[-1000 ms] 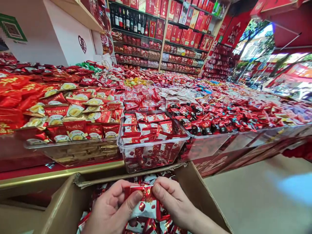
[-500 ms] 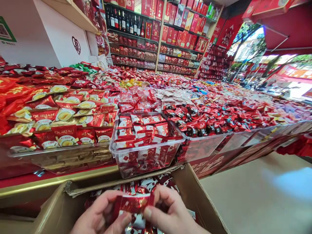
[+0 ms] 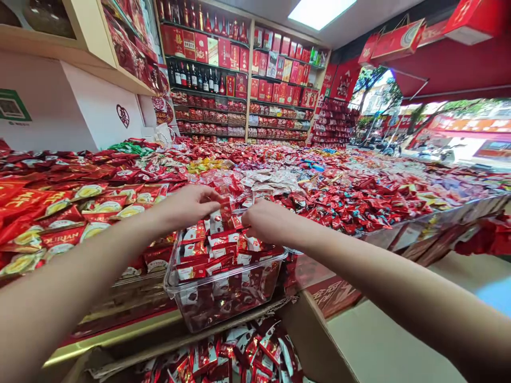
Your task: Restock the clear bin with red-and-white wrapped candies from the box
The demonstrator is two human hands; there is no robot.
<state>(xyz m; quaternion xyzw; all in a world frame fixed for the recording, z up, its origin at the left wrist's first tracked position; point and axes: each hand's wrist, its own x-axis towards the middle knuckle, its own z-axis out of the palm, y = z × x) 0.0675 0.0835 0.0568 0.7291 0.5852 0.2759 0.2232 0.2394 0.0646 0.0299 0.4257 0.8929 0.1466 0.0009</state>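
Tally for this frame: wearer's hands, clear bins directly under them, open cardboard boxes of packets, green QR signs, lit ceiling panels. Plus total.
Hands (left hand, right hand): 2
Clear bin: 1
Cardboard box: 1
Green QR sign: 1
Ceiling panel: 1
Total: 6

A bin (image 3: 223, 303) stands in the middle, with packets (image 3: 219, 250) inside it. The person's left hand (image 3: 194, 205) is above its far left part, the right hand (image 3: 265, 221) above its right side. On the near side, lower than the bin, a box (image 3: 315, 340) holds further packets (image 3: 255, 346). Durian packets (image 3: 64, 236) lie left of the bin; wrapped goods (image 3: 367, 207) spread behind it and right. Shelves (image 3: 249, 80) with bottles (image 3: 195, 77) stand far behind; an awning (image 3: 459, 69) hangs far right.
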